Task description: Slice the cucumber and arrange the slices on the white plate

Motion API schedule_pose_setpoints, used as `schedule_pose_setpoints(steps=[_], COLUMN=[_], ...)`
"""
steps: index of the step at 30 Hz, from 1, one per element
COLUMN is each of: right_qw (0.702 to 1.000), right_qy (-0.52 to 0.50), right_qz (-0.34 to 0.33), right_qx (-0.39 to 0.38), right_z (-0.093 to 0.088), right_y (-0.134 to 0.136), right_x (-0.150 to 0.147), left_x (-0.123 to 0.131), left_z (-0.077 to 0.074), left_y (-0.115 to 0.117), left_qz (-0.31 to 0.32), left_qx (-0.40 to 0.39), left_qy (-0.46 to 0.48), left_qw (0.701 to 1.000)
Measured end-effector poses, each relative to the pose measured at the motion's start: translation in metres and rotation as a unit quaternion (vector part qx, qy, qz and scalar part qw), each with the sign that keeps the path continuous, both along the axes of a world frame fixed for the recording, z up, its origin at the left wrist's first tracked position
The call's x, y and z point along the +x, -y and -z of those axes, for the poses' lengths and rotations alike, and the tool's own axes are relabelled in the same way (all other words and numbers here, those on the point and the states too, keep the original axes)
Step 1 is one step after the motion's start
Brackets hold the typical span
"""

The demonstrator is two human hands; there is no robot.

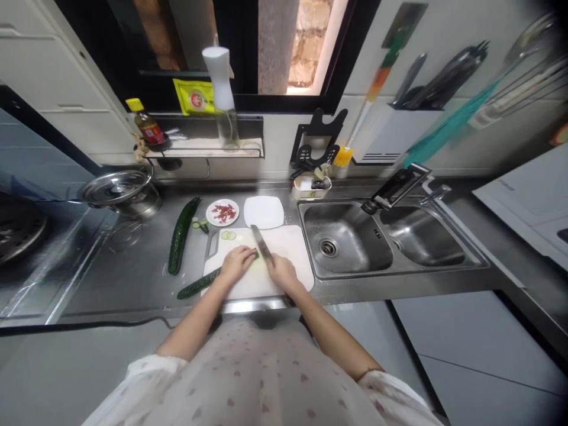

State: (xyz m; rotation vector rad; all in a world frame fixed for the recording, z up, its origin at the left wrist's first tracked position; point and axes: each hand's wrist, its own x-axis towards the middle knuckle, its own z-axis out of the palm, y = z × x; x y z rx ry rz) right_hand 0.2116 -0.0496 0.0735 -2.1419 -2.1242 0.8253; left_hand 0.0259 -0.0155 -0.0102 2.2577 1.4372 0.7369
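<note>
My left hand (237, 262) is closed over a cucumber (200, 284) that lies slantwise across the white cutting board (288, 290). One end of the cucumber sticks out past the board's left edge; its middle is hidden under my hand. In my right hand (282, 271) is a knife (261, 241), its blade pointing up and left, close beside the cucumber's cut end. A few thin cucumber slices (228, 235) rest at the board's upper left. Behind the board are a white plate (263, 211) and a small dish (210, 217) of chopped red pieces (224, 212).
A whole cucumber (181, 236) lies left of the board, with cut cucumber ends (200, 225) beside it. To the right is a double sink (350, 236) with a black faucet (393, 188). A lidded pot (128, 198) stands at the back left. Bottles line a wall rack (204, 148).
</note>
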Motion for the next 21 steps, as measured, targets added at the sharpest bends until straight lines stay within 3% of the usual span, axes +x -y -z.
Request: schedule_pose_setpoints(steps=[21], right_qw=[1.000], right_qy=[0.002], right_qz=[-0.020], right_qx=[-0.019], right_z=[0.0042], right_y=[0.0016], right_x=[-0.0115], left_x=[-0.0019], left_z=[0.0054], left_y=[-0.0024], left_qz=[0.017], left_qx=[0.003], left_qy=[-0.021], left_qw=[1.000])
